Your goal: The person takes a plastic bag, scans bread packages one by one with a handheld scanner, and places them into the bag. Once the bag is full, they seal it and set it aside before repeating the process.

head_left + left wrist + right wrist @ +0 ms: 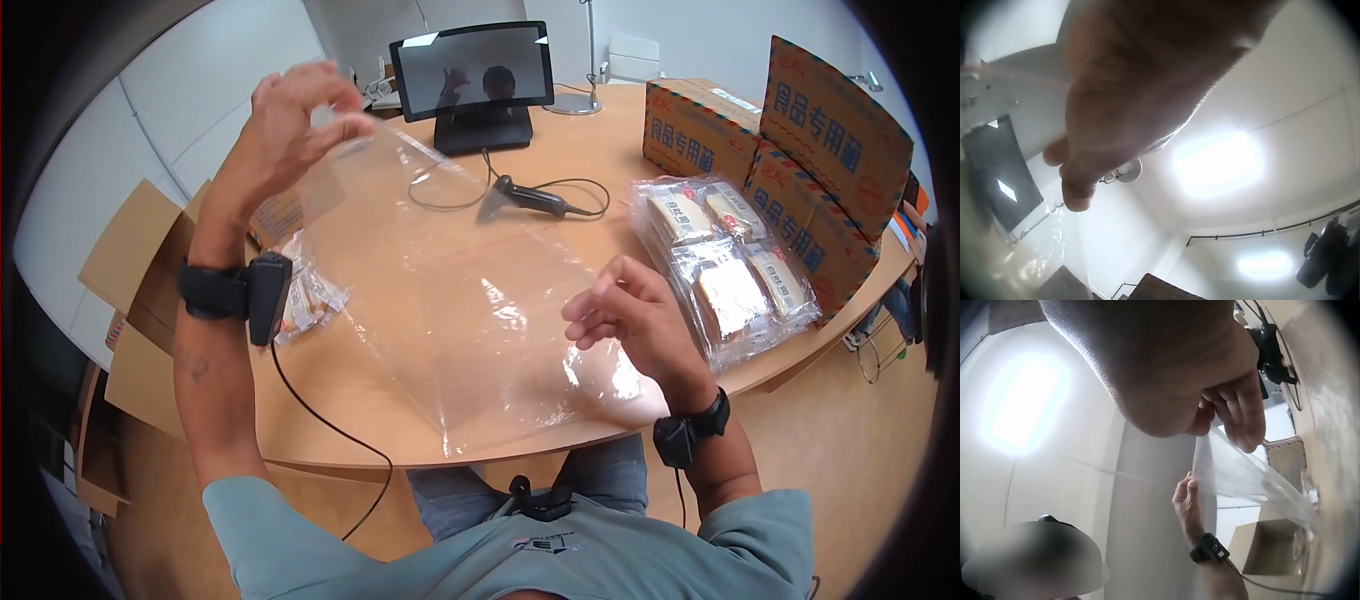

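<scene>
A large clear plastic bag stretches across the middle of the head view, one corner raised at the upper left and the lower part near the table's front edge. My left hand pinches that raised corner between thumb and fingers. At the bag's right side, my right hand has its fingers bent, thumb near the fingertips. In the right wrist view the plastic film runs from the right hand's fingertips towards the left hand. The left wrist view shows mostly the underside of the left hand.
Packs of sliced bread in clear wrap lie at the right, before printed cartons. A scanner with a cable and a monitor stand behind the bag. Smaller packets and an open carton are at the left.
</scene>
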Tool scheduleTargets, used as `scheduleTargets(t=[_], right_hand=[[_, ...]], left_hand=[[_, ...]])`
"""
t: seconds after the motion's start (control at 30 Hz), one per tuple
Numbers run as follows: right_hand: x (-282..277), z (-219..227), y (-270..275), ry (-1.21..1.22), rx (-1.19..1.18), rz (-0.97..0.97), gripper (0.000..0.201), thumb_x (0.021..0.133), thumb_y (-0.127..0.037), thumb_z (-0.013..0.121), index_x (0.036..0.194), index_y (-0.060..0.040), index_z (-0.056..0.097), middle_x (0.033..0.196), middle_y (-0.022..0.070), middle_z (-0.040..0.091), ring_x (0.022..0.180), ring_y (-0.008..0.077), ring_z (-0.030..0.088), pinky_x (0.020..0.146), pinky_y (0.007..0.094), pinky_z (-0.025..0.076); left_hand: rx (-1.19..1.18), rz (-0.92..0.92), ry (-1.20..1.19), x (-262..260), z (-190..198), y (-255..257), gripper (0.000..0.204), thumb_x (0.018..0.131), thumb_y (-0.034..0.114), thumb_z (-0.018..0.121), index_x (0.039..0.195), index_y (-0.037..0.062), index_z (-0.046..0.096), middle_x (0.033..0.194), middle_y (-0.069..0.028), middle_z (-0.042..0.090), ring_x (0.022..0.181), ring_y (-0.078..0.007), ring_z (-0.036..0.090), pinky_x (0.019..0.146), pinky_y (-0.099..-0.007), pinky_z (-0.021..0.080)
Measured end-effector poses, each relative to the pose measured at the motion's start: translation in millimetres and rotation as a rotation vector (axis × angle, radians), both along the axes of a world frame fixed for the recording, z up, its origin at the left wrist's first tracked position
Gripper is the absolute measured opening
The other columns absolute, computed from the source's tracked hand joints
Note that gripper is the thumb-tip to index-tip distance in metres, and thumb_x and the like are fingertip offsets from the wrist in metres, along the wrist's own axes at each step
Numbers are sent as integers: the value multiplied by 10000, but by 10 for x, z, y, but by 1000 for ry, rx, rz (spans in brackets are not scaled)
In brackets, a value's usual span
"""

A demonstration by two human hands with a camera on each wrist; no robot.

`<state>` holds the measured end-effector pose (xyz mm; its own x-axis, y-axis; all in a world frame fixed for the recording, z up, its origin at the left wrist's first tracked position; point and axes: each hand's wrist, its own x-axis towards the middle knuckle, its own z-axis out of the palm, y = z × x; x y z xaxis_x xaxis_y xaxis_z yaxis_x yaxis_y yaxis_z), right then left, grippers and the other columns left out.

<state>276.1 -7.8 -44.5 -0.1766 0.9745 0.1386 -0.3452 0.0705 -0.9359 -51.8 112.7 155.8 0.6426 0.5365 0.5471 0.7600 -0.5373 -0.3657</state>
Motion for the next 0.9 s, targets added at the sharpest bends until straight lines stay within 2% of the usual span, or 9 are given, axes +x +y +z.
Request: scheduleTargets(t=[0.03,0.1,0.23,0.3,0.4,0.5,0.63,0.73,0.9], right_hand=[[14,-42,-58,-6,-8,7,177,971,-183,602,924,-29,528,913,180,693,772,225,717,654,308,589],[81,-156,-206,68,-113,-86,161,983,-168,576,961,-23,509,948,222,673,788,258,719,697,350,613],[252,-443,-452,170,-232,-217,115,969,-115,566,950,-22,501,961,230,659,777,273,718,658,323,616],[310,-545,-506,169,-280,-258,99,953,-95,562,938,-20,499,926,203,649,751,249,711,619,308,611],[436,-679,-527,135,-360,-299,72,939,-51,530,973,-16,478,856,164,632,698,221,694,579,305,600],[426,-628,-540,-86,-344,-360,110,927,-14,505,1022,-9,448,776,130,602,619,212,665,537,305,583],[329,-630,-515,-165,-232,-455,139,929,8,481,1055,-6,426,732,114,587,552,198,630,509,300,560],[324,-750,-482,-140,-164,-480,135,942,7,471,1065,-11,421,735,105,581,563,192,628,498,298,548],[342,-833,-477,-61,-120,-522,138,962,-5,466,1086,-29,411,784,98,572,640,196,648,536,299,557]], left_hand=[[-8,7,-6,8,-23,51,252,914,282,681,1067,83,662,1233,-101,627,1300,-294,515,1145,-507,272],[115,-176,-266,32,-140,162,395,893,320,701,1205,85,639,1264,-93,620,1257,-296,545,1074,-427,395],[67,-159,-446,-98,-582,299,480,891,313,699,1291,70,595,1299,-92,612,1199,-275,578,1000,-361,463],[-464,-12,-435,-153,-897,143,544,885,372,706,1303,40,602,1231,-188,652,1137,-331,615,991,-392,471],[-603,29,-307,-182,-1613,-323,530,881,352,715,1295,42,599,1257,-197,635,1162,-345,603,997,-417,474],[-708,-25,-244,-156,-2149,-871,536,875,346,722,1292,35,589,1278,-220,608,1215,-392,563,1024,-436,460],[-691,-27,-260,29,-2315,-1538,630,861,404,734,1317,3,565,1352,-269,543,1233,-419,550,1041,-443,449],[-765,36,-441,88,-2379,-1826,785,835,531,721,1354,-26,532,1424,-388,400,1242,-528,496,1033,-500,426],[-742,-83,-445,193,-2523,-2038,862,808,601,711,1376,-17,514,1453,-370,374,1307,-502,436,1077,-537,359]])
